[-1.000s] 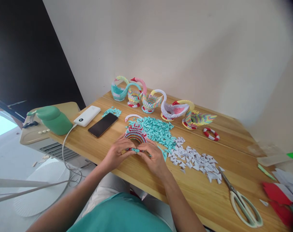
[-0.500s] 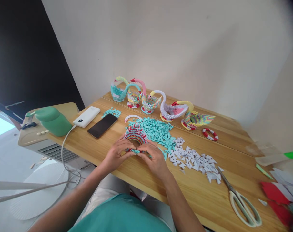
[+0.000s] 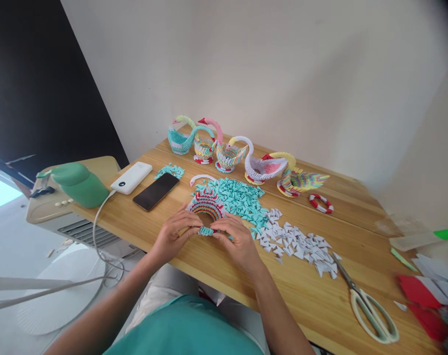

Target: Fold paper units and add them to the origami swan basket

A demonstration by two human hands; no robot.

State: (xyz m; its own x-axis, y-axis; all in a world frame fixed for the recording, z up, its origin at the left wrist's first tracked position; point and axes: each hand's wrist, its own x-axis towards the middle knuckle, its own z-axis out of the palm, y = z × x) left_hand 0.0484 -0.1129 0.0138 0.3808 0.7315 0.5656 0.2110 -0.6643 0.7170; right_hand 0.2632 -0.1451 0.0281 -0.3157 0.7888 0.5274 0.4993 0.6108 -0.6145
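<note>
Between both hands, near the table's front edge, is a ring-shaped folded-paper body (image 3: 206,200) in red, white, yellow and turquoise rows. My left hand (image 3: 174,235) grips its left side, and my right hand (image 3: 236,237) grips the right, thumbs at the near rim where turquoise pieces show. Part of the ring is hidden by the fingers. Just beyond lie a heap of turquoise folded-paper pieces (image 3: 241,199) and a curved white paper swan neck (image 3: 203,178). White folded-paper pieces (image 3: 300,244) spread out to the right of my right hand.
Several finished paper swans (image 3: 263,170) line the table's back, with a red-and-white paper ring (image 3: 320,203) beside them. Scissors (image 3: 372,308) lie at right. A phone (image 3: 156,191), a white power bank (image 3: 131,177) with cable and a green bottle (image 3: 79,185) stand at left.
My left thumb and fingers have shifted slightly left along the near rim, exposing more of the turquoise pieces. Both hands still hold the paper body.
</note>
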